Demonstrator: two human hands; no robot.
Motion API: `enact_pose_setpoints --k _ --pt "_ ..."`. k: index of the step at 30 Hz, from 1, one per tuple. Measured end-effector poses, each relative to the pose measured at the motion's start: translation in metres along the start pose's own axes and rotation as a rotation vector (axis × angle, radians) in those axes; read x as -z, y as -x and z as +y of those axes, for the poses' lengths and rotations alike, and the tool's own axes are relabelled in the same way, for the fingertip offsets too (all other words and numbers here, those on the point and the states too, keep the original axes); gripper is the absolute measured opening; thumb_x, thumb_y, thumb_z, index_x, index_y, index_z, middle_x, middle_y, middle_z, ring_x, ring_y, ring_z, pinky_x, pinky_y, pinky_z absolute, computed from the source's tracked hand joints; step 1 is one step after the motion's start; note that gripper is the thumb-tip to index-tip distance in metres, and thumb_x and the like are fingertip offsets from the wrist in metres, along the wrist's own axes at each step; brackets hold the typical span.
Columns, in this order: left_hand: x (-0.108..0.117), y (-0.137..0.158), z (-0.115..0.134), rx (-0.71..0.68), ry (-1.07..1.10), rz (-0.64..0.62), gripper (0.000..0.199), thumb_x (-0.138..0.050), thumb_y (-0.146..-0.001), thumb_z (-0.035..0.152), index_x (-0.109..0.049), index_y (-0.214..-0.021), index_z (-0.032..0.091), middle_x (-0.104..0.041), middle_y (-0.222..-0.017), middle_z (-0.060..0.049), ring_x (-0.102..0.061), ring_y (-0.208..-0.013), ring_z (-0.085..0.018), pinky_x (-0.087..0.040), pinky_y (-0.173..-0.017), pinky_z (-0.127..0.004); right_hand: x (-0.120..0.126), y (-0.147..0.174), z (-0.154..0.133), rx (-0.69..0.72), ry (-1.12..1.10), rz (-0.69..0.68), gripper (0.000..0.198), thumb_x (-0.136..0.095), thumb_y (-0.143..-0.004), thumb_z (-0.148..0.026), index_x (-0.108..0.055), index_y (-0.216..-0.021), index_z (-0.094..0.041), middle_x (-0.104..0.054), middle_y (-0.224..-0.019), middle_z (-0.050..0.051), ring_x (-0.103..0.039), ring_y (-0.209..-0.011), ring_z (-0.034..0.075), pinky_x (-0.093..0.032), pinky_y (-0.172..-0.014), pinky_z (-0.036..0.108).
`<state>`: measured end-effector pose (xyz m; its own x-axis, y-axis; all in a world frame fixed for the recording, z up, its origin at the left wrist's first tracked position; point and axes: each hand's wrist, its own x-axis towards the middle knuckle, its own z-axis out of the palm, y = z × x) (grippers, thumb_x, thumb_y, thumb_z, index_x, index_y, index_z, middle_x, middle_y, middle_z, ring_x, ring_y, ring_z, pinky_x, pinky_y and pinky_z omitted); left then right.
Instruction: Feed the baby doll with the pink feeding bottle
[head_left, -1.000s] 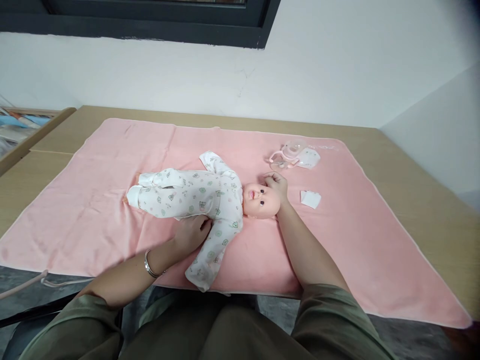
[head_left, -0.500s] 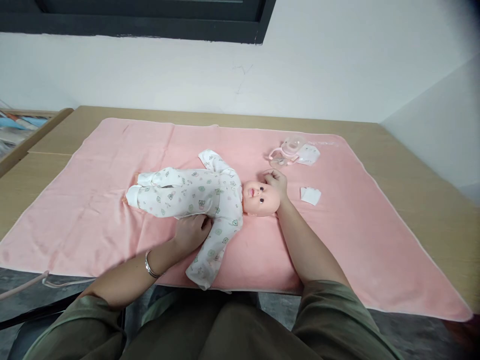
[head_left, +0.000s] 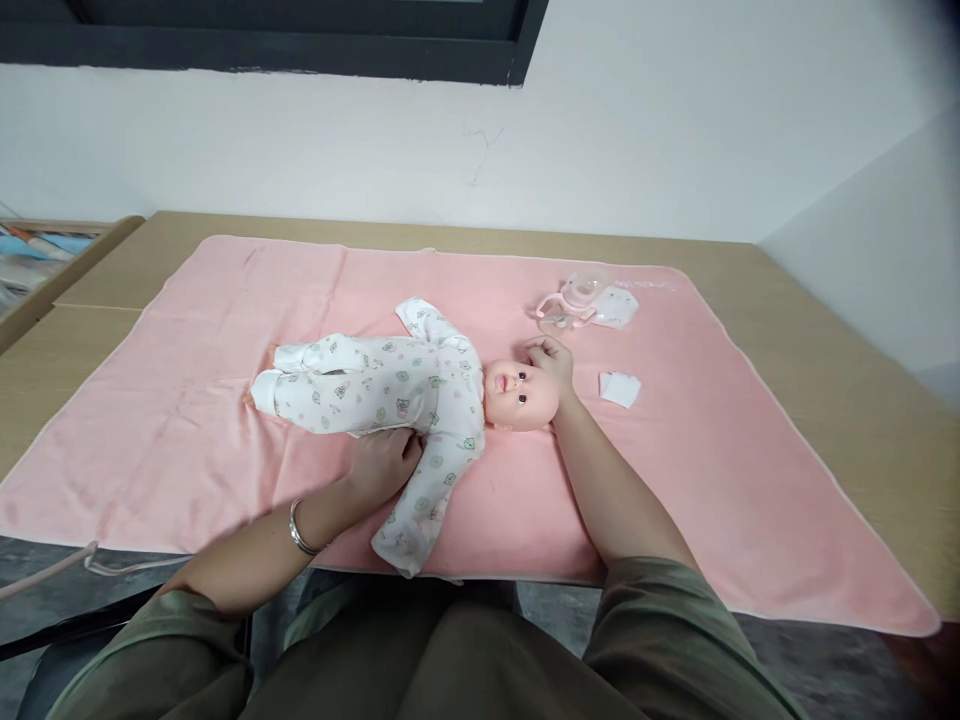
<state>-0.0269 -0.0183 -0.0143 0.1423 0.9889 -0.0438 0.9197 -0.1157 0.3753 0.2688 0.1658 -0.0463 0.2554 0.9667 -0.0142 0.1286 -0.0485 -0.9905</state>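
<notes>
On a big pink cloth with a pale edge (head_left: 712, 450), a baby doll with a smooth, round, peach head (head_left: 523, 397) lies on its back, face up. Its feet point left and its head points right. It wears a white cloth suit with little green and brown pictures (head_left: 401, 385). One sleeve reaches toward the wall, and the other comes down near the front edge of the table.

The left hand (head_left: 384, 467) is curled up and touches the side of the suit, just beside the near sleeve. I cannot tell if it pinches the cloth. The right hand (head_left: 553, 362) is by the top of the head, with its fingers bent. The head hides part of it, so I cannot tell if it holds on.

Past the right hand are a clear baby bottle with pink handles (head_left: 583, 288) and, touching it, a white printed packet (head_left: 617, 308). A small white folded piece (head_left: 619, 389) lies nearer.
</notes>
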Motion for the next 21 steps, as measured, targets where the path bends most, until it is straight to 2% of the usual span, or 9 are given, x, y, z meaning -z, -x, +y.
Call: enact_pose_setpoints --k 5,21 --pt "-0.0002 -0.0002 -0.0016 -0.015 0.015 -0.009 0.037 -0.046 -0.105 0.033 -0.077 -0.089 0.02 -0.08 -0.091 -0.01 -0.072 -0.081 -0.023 -0.048 -0.071 -0.034 0.0013 -0.0014 0.0049 0.023 0.004 -0.008 0.025 -0.054 -0.064 -0.032 -0.061 -0.081 -0.016 -0.052 -0.064 -0.003 -0.045 -0.058 0.007 -0.037 -0.058 0.023" --pt "-0.0002 -0.0009 -0.0021 -0.023 0.029 0.024 0.037 -0.049 -0.106 0.037 -0.08 -0.097 0.019 -0.081 -0.096 -0.011 -0.074 -0.087 -0.025 -0.052 -0.078 -0.036 -0.0014 -0.0006 0.0006 -0.003 -0.001 0.007 0.02 -0.053 -0.062 -0.03 -0.059 -0.077 -0.017 -0.048 -0.06 -0.004 -0.043 -0.057 0.008 -0.035 -0.056 0.023"
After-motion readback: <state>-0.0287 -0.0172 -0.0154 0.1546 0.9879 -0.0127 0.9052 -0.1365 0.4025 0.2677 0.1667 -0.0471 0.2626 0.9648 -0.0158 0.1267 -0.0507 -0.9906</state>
